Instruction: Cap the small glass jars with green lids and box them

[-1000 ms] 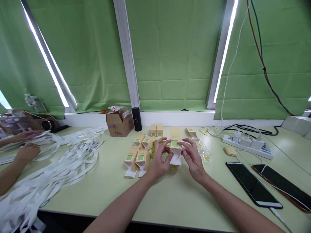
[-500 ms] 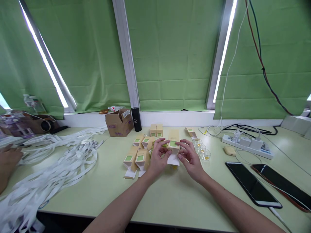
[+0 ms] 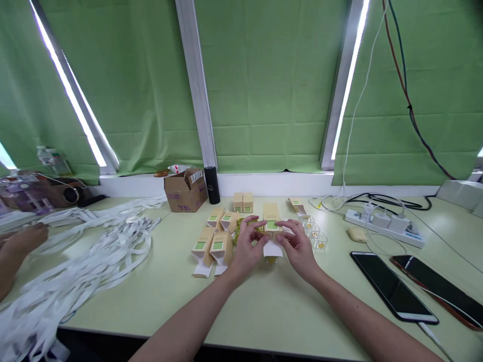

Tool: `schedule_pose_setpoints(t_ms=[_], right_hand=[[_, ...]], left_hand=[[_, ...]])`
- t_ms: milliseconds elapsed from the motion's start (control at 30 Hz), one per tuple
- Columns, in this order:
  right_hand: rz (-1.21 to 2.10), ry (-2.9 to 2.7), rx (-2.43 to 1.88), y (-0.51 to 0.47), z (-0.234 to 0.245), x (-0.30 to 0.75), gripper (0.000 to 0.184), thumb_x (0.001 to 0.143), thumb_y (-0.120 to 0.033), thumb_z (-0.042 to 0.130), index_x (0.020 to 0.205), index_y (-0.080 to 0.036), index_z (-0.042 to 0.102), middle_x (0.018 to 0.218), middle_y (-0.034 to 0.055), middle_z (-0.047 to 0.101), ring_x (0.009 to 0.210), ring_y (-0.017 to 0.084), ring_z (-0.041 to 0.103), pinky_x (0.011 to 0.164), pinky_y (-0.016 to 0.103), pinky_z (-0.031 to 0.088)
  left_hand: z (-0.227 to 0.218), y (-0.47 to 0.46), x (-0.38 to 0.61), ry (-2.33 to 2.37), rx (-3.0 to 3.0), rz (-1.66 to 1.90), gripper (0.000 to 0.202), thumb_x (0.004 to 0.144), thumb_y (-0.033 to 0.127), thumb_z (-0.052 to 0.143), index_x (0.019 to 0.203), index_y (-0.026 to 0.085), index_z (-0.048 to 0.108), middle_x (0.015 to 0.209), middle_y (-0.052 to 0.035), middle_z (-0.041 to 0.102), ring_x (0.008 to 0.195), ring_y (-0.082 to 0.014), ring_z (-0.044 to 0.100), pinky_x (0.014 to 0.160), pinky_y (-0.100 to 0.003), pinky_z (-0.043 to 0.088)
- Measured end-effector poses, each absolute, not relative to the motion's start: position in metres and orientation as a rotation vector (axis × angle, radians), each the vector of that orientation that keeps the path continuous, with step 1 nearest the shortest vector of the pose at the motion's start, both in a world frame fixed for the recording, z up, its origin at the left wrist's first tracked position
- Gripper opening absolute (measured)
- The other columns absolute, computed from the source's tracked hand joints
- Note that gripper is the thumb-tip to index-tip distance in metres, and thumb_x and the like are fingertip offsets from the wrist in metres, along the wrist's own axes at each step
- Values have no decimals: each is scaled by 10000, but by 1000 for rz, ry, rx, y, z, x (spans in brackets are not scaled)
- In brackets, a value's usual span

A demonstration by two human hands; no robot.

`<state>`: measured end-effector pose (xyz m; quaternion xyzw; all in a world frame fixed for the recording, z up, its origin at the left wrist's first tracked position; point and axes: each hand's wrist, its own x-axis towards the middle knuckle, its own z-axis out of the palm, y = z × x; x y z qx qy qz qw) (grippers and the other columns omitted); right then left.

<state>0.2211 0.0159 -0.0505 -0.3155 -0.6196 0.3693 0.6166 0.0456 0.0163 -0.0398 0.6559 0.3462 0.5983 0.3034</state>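
A small tan carton with a green label (image 3: pixel 271 219) stands between both my hands at the middle of the pale green table (image 3: pixel 264 306). My left hand (image 3: pixel 247 246) pinches its left side, and my right hand (image 3: pixel 298 246) pinches its right side. The carton's white flap hangs open at the bottom, over a small clear jar with yellow contents (image 3: pixel 270 260). More tan cartons (image 3: pixel 211 246) lie open just left of my left hand. Several small clear jars (image 3: pixel 315 234) sit right of my right hand.
A brown cardboard box (image 3: pixel 186 190) and a black cylinder (image 3: pixel 212 184) stand at the back. White straps (image 3: pixel 94 246) cover the left side, where another person's hand (image 3: pixel 22 241) works. A power strip (image 3: pixel 385 221) and two phones (image 3: pixel 394 286) lie to the right.
My hands have closed in on the carton and set it more upright over the jar. The other person's hands at the left moved back toward the table's edge.
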Motion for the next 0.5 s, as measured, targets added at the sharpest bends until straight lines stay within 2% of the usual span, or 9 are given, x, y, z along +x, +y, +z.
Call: schedule_pose_setpoints(t_ms=[167, 333, 433, 500], right_hand=[[860, -1417, -728, 16, -50, 220, 326, 941, -472, 713, 1228, -318, 692, 1277, 46, 441, 796, 115, 693, 758, 315, 614], [869, -1364, -715, 17, -50, 220, 358, 922, -480, 738, 1235, -313, 689, 1286, 57, 462, 806, 130, 694, 766, 326, 622], [872, -1357, -711, 18, -50, 221, 373, 920, -488, 739, 1246, -314, 686, 1302, 59, 459, 820, 135, 698, 765, 325, 620], [876, -1355, -713, 18, -50, 222, 384, 917, -494, 739, 1255, -318, 683, 1311, 60, 458, 835, 141, 697, 775, 333, 623]], left_hand=[[-39, 14, 43, 930, 1778, 1549, 354, 933, 315, 700, 1286, 299, 688, 1469, -115, 435, 869, -168, 628, 838, -434, 613], [-40, 13, 37, 803, 1894, 1462, 521, 951, 213, 583, 1455, 345, 593, 1508, -110, 371, 933, -175, 600, 942, -442, 564], [-40, 13, 34, 778, 1956, 1400, 684, 893, 180, 620, 1537, 376, 499, 1548, -106, 320, 974, -188, 569, 950, -439, 533], [-40, 12, 34, 800, 2001, 1366, 780, 863, 213, 690, 1578, 386, 431, 1569, -106, 293, 1018, -208, 546, 967, -448, 511]])
